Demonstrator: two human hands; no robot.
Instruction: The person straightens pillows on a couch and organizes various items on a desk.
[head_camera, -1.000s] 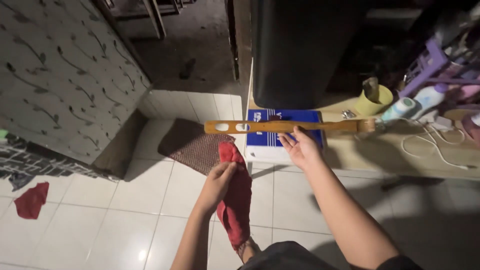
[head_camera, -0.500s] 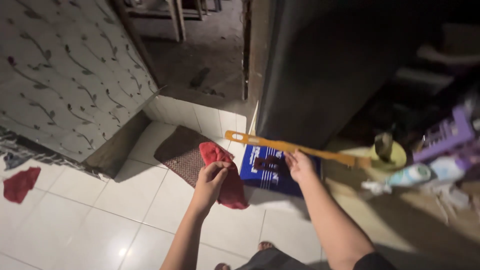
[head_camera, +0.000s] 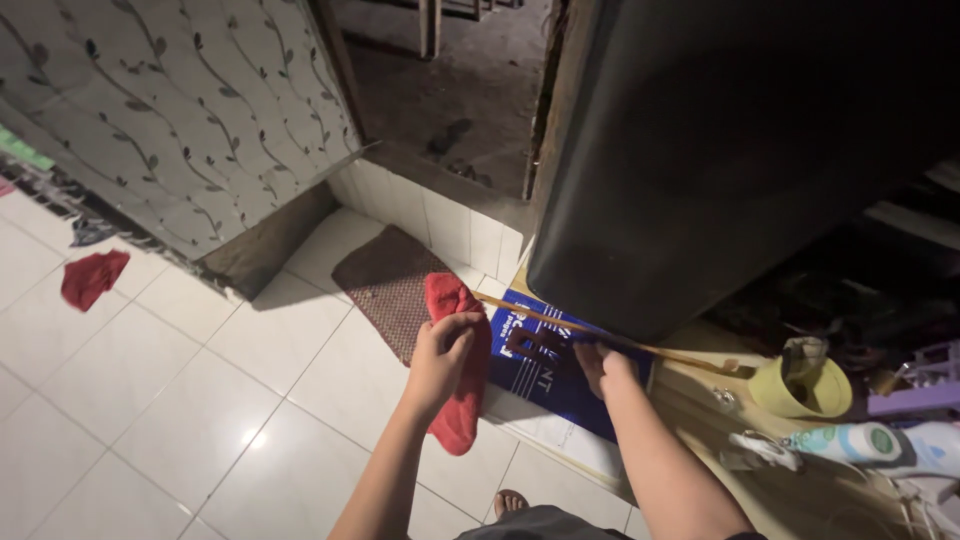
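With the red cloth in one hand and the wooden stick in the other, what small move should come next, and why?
Probably bring the red cloth in the left hand up onto the wooden stick: the right hand holds the stick level at mid-length, and the cloth hangs just beside its near end.

You hold a soft, matt red cloth (head_camera: 458, 370) and a thin strip of smooth yellow wood (head_camera: 600, 340). Below you, the white floor tiles (head_camera: 200, 430) are glossy, and the brown mat (head_camera: 390, 285) looks rough and woven.

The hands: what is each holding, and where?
Left hand grips the red cloth near its top; right hand holds the wooden stick around mid-length.
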